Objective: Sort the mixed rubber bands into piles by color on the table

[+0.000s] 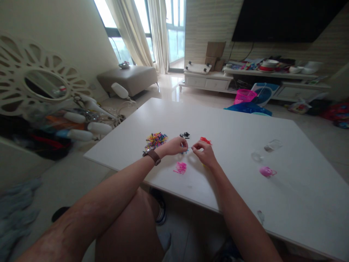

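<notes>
My left hand [177, 146], with a brown-strapped watch [152, 155] on the wrist, is closed in a pinch over the table. Facing it, my right hand [204, 153] pinches too, thumb against forefinger. Between the fingertips runs a thin pale strand [190, 147], which looks like a small rubber band. Small blue bands [185, 150] lie just below the left fingers. Around the hands are a mixed-colour pile of bands [156, 140], a black group [185, 135], a red group [205, 140] and a pink pile [180, 167]. Something yellow is mostly hidden by my right wrist.
On the right of the white table [231, 127] are a pink cup-like container [266, 171], a clear container [272, 145] and a clear round piece [257, 157]. A lamp with several white shades [99, 128] stands beyond the left edge. A pink basket [245, 96] is behind the table.
</notes>
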The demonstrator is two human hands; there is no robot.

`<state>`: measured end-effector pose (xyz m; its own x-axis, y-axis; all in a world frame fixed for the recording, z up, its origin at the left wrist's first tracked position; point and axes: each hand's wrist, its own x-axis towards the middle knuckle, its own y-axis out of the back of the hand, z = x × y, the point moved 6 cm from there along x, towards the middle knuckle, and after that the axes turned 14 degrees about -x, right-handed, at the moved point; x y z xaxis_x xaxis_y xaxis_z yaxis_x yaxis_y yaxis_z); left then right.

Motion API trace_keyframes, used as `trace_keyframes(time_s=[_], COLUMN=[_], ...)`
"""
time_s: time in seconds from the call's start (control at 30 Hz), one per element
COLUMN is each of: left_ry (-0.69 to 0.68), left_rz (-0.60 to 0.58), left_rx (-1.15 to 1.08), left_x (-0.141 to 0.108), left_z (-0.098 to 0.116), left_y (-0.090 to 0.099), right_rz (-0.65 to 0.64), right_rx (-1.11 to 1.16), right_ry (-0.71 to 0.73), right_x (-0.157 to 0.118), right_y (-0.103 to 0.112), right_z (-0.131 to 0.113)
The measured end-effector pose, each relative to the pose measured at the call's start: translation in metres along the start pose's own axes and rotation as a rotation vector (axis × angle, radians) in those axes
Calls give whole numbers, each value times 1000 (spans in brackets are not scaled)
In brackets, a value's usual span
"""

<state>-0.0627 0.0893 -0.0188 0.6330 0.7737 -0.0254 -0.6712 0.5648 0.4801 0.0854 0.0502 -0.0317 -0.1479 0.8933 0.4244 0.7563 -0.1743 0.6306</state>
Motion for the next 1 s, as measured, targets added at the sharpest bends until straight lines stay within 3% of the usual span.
trace_keyframes(time_s=[0.67,1.0], left_ry=[-44,-88], left_rz=[-18,-37], left_rx=[-79,-157], left_x=[0,-2], left_z=[4,14], left_y=[-4,-7], right_rz=[-99,-65], right_rx=[-7,34], right_ry=[37,21], right_x=[-3,-3], right_y=[-2,-2], right_z=[-5,-5])
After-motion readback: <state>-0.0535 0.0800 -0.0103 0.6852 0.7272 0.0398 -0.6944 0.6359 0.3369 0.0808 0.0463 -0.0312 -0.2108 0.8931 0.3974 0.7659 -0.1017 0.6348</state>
